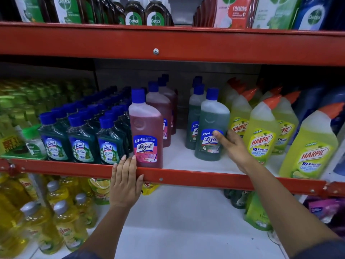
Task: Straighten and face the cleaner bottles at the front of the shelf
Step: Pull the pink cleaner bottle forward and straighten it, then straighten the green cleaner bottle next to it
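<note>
A pink Lizol bottle (146, 128) stands upright at the front edge of the middle shelf, label facing me. A green Lizol bottle (211, 126) stands further right and a little back from the edge, label forward. My right hand (232, 148) grips its right side, thumb across the label. My left hand (126, 181) lies flat on the red shelf rail (205, 181), fingertips just left of the pink bottle's base, holding nothing. More pink bottles (162, 101) and green bottles (195, 109) line up behind the front ones.
Small dark-green Lizol bottles (82, 144) fill the shelf to the left. Yellow Harpic bottles (261, 139) crowd the right. White shelf floor (177, 154) shows between the pink and green rows. Dettol bottles (144, 15) stand above, yellow dish-liquid bottles (61, 217) below.
</note>
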The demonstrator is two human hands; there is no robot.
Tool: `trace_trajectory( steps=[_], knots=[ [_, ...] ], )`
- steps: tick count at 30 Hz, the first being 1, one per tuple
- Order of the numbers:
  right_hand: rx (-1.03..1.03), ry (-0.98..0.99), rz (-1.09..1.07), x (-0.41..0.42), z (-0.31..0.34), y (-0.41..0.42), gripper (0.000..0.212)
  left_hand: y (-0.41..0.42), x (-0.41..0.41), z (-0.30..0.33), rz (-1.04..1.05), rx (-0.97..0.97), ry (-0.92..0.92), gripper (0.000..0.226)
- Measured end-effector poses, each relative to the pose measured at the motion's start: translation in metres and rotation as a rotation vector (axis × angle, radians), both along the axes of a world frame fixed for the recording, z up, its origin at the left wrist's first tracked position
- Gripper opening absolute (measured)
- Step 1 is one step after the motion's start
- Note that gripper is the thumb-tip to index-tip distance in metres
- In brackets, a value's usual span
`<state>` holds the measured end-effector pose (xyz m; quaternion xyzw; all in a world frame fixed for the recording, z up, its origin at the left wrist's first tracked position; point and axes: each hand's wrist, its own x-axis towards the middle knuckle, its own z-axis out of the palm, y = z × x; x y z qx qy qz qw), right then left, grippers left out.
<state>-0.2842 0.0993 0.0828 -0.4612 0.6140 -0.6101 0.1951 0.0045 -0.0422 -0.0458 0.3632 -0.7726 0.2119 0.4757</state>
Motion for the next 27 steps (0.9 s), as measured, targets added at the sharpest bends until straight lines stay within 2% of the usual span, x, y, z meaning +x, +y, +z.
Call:
trace_trajectory(
  steps=[10,23,25,27],
  knots=[
    [-0.007,0.064,0.046,0.014,-0.002,0.025,0.052,0.0,-0.001,0.0,0.015,-0.028,0.004,0.053],
    [-0.078,0.015,0.035,0.036,-0.015,0.05,0.049,0.005,0.0,0.001,0.033,0.031,-0.012,0.054],
    [-0.074,0.085,-0.004,0.037,-0.016,0.054,0.048,0.005,0.0,0.002,0.029,0.04,-0.013,0.054],
    [-0.131,0.217,-0.174,0.039,-0.017,0.062,0.043,0.006,0.001,0.003,0.022,0.042,-0.015,0.054]
  ],
)
